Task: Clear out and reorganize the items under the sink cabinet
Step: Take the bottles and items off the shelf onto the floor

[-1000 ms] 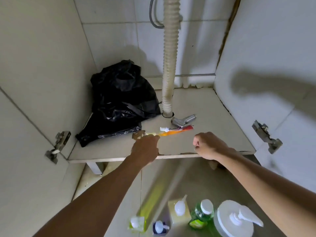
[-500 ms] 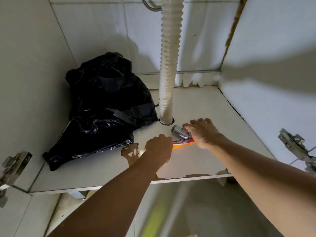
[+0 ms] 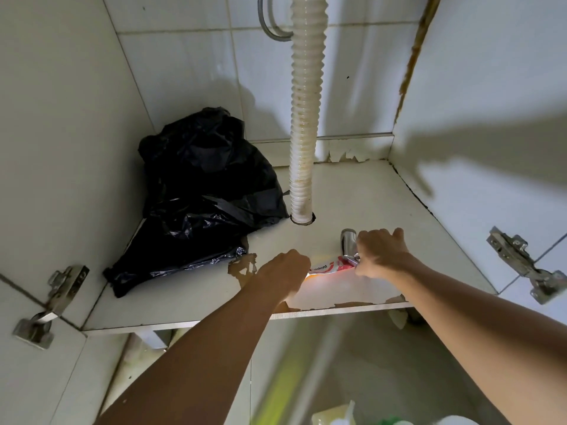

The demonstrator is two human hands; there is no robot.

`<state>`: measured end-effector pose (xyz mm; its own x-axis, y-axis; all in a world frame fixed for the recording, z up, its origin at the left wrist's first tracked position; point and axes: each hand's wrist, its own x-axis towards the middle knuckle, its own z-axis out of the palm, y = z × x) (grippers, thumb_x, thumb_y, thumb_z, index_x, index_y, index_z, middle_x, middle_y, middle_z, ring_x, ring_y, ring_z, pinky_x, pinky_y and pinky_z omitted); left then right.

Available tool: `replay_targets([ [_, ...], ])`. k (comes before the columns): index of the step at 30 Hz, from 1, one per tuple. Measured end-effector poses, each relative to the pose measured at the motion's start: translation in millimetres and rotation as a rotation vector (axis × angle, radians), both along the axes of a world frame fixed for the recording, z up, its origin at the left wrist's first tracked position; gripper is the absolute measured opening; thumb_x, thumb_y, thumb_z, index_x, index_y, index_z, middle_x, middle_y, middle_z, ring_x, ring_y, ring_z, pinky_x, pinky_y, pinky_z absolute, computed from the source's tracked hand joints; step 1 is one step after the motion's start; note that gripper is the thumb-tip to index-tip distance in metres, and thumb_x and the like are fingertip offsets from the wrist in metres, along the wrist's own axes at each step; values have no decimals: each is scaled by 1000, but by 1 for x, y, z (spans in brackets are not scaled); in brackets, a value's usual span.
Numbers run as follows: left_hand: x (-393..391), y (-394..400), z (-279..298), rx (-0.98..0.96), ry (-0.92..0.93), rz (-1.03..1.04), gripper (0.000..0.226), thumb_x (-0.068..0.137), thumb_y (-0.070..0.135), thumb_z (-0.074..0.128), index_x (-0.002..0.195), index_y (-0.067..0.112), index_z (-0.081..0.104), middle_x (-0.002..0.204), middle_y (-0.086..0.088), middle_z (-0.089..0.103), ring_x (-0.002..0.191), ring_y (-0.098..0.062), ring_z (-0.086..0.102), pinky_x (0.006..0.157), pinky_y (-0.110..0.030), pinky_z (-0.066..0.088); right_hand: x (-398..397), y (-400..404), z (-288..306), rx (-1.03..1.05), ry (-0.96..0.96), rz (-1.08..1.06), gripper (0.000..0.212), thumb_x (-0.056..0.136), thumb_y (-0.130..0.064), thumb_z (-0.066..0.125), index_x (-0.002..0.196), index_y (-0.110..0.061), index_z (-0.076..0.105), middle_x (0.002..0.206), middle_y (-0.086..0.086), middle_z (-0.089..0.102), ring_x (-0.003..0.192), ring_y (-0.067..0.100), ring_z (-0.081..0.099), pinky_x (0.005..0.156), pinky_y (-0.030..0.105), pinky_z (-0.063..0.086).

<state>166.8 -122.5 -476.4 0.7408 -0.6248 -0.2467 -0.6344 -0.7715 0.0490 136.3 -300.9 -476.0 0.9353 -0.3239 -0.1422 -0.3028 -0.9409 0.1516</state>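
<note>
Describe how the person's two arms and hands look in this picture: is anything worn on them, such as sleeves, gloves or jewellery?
Both arms are bare as far as the picture shows: no sleeves, no gloves. The left hand and the right hand show no ring, and neither wrist carries a watch or bracelet. The left forearm lies in shadow, the right one in brighter light. The upper arms are out of view.

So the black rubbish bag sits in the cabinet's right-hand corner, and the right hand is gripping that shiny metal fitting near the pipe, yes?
Not quite. The head view shows the black rubbish bag in the cabinet's left-hand corner, against the left wall, left of the pipe. The rest holds: the right hand grips the shiny metal fitting near the pipe.
</note>
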Motion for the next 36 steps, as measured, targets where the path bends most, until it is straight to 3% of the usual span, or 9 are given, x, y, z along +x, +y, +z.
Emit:
replay_targets([
  [3, -4, 6, 3, -33, -10, 22, 31, 92, -3, 42, 118, 10, 53, 126, -11, 48, 109, -28, 55, 74, -30, 39, -18, 2, 11, 104, -24, -34, 19, 76, -16, 64, 89, -14, 50, 80, 0, 50, 93, 22, 55, 78, 30, 36],
  [9, -15, 14, 24, -28, -61, 26, 33, 93, 2, 40, 119, 17, 53, 122, -7, 49, 108, -27, 53, 72, -29, 36, -78, 7, 47, 300, -167, -55, 23, 74, -18, 67, 85, -15, 47, 83, 1, 54, 80, 20, 49, 52, 24, 34],
  [13, -36, 27, 45, 12, -78, 37, 28, 86, 0, 46, 99, 22, 56, 100, -4, 56, 93, -25, 59, 80, -40, 53, -129, 10, 77, 389, -209, -80, 30, 71, -28, 70, 89, -14, 51, 84, 1, 55, 79, 21, 53, 50, 26, 34],
  [20, -130, 63, 97, 13, -170, 52, 28, 96, 4, 43, 114, 8, 63, 116, -6, 63, 105, -23, 60, 84, -25, 46, -223, 25, 109, 772, -188, -139, 29, 66, -36, 75, 60, -15, 55, 61, 1, 57, 61, 15, 54, 49, 26, 33],
  [23, -192, 86, 100, -33, -77, 111, 30, 99, 6, 36, 110, 6, 63, 109, -1, 60, 108, -24, 56, 78, -26, 36, -257, 44, 112, 833, -137, -100, 30, 67, -35, 75, 60, -16, 54, 64, 2, 57, 63, 17, 53, 50, 25, 33],
  [27, -243, 129, 71, -76, 147, 267, 21, 91, 11, 50, 101, 9, 69, 114, -10, 65, 106, -27, 57, 77, -26, 40, -287, 79, 94, 871, 30, -68, 30, 65, -36, 77, 63, -15, 56, 62, 1, 52, 63, 18, 52, 53, 25, 34],
  [29, -259, 152, 50, -44, 244, 318, 25, 85, 11, 60, 107, 10, 69, 116, -10, 65, 108, -27, 58, 83, -30, 45, -301, 100, 75, 897, 126, -78, 33, 65, -35, 78, 64, -14, 53, 67, 2, 49, 66, 18, 49, 56, 27, 33],
  [34, -294, 212, -4, 97, 472, 422, 29, 74, 9, 69, 102, 13, 71, 88, -2, 59, 84, -18, 52, 67, -23, 36, -315, 150, 6, 940, 381, -75, 33, 71, -34, 78, 73, -14, 51, 72, 2, 52, 66, 15, 50, 57, 25, 36],
  [36, -304, 235, -34, 123, 507, 490, 30, 74, 8, 69, 103, 14, 71, 91, -1, 61, 85, -18, 52, 68, -22, 36, -315, 167, -27, 981, 440, -107, 32, 71, -34, 78, 71, -16, 51, 71, 2, 54, 63, 14, 50, 56, 23, 36],
])
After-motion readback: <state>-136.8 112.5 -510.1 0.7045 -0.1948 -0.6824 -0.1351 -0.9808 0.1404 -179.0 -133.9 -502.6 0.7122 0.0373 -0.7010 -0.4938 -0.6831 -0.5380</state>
